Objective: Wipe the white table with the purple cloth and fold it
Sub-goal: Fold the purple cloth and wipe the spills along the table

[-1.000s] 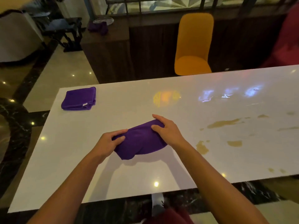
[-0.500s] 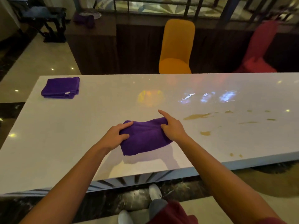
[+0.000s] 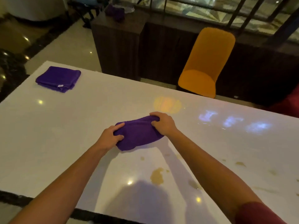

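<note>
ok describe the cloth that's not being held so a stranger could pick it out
Start at the white table and go to its far left corner. The folded purple cloth lies flat there with a small white tag, untouched, unlike the bunched cloth gripped by both hands mid-table.

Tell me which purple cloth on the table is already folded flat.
The purple cloth near the far left corner: it lies squared and untouched. The other cloth is bunched mid-table, gripped by the left hand and right hand.
</note>
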Action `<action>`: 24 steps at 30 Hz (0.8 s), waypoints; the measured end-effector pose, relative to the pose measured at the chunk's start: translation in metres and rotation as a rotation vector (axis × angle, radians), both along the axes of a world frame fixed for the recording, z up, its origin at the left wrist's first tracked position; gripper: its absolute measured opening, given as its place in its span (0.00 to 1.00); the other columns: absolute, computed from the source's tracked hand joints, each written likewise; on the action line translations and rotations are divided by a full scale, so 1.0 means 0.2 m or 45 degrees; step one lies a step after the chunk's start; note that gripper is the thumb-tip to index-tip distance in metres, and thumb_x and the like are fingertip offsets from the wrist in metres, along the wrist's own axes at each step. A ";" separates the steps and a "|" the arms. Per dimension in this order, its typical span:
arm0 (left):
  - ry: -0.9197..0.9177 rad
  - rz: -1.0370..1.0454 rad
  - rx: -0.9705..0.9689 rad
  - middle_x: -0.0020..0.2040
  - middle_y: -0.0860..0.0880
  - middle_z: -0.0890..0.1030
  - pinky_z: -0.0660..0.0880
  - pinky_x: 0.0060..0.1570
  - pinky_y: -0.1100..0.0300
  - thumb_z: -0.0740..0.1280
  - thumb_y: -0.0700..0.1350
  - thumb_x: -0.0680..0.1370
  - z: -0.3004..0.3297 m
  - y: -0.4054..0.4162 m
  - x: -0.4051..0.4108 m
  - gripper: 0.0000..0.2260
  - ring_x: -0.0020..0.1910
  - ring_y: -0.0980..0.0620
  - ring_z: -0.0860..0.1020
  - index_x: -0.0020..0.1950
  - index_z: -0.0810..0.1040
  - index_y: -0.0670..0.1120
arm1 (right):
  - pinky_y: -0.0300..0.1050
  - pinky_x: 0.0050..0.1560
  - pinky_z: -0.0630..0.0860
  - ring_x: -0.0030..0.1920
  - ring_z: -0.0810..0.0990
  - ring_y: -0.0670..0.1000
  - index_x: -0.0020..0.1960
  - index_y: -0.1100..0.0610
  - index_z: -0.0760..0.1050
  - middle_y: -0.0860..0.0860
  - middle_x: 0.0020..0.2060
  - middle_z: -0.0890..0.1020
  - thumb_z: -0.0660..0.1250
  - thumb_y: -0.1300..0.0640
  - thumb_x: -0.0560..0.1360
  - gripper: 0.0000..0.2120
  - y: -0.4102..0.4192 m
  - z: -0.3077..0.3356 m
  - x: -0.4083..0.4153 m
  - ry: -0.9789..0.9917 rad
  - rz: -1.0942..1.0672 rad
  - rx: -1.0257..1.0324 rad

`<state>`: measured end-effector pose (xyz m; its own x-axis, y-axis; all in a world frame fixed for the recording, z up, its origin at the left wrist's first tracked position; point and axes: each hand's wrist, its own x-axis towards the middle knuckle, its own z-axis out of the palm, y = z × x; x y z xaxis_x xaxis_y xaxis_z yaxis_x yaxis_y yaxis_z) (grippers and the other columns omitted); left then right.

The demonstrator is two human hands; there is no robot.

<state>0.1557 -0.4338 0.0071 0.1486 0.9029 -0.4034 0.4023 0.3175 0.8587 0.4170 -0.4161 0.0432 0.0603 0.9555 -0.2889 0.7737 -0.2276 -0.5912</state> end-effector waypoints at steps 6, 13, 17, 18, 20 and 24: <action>0.144 0.424 -0.104 0.66 0.40 0.80 0.76 0.61 0.52 0.71 0.37 0.79 -0.21 0.03 0.29 0.21 0.59 0.44 0.80 0.72 0.76 0.41 | 0.58 0.70 0.73 0.72 0.73 0.61 0.82 0.50 0.61 0.54 0.77 0.72 0.67 0.50 0.81 0.31 0.41 -0.24 0.10 -0.252 -0.071 0.066; 1.183 -0.034 0.057 0.84 0.41 0.50 0.49 0.78 0.39 0.59 0.72 0.77 -0.43 -0.12 0.17 0.42 0.83 0.39 0.46 0.84 0.52 0.51 | 0.69 0.81 0.46 0.84 0.47 0.65 0.84 0.53 0.56 0.59 0.85 0.52 0.54 0.34 0.81 0.37 0.29 -0.56 -0.20 -0.478 0.289 0.095; 1.143 -0.162 -0.066 0.84 0.43 0.35 0.39 0.78 0.38 0.50 0.83 0.67 -0.51 -0.10 0.13 0.54 0.82 0.40 0.34 0.84 0.39 0.54 | 0.71 0.80 0.41 0.84 0.48 0.65 0.84 0.56 0.58 0.59 0.84 0.57 0.48 0.34 0.81 0.38 0.21 -0.66 -0.31 -0.582 0.519 0.120; 1.150 -0.168 -0.071 0.83 0.43 0.35 0.39 0.78 0.38 0.49 0.84 0.66 -0.52 -0.10 0.12 0.55 0.82 0.40 0.34 0.84 0.38 0.54 | 0.71 0.80 0.42 0.84 0.49 0.64 0.83 0.55 0.59 0.58 0.84 0.58 0.48 0.34 0.81 0.38 0.21 -0.68 -0.28 -0.572 0.579 0.159; 1.178 -0.175 -0.068 0.83 0.43 0.35 0.39 0.78 0.37 0.48 0.84 0.66 -0.53 -0.10 0.12 0.55 0.82 0.40 0.34 0.84 0.38 0.54 | 0.69 0.81 0.42 0.84 0.50 0.62 0.83 0.52 0.59 0.55 0.84 0.59 0.47 0.33 0.82 0.36 0.24 -0.70 -0.14 -0.562 0.713 0.256; 1.191 -0.153 -0.041 0.83 0.44 0.33 0.38 0.78 0.38 0.45 0.84 0.67 -0.54 -0.11 0.13 0.53 0.81 0.41 0.32 0.83 0.37 0.55 | 0.66 0.81 0.40 0.85 0.47 0.58 0.84 0.47 0.57 0.51 0.85 0.56 0.48 0.32 0.83 0.34 0.35 -0.69 0.23 -0.638 0.602 0.295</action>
<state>0.1822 -0.4553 -0.1016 -0.1568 0.8888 -0.4306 0.9553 0.2472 0.1623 0.4628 -0.3467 -0.0954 -0.3024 0.9453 -0.1223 0.9489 0.2864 -0.1326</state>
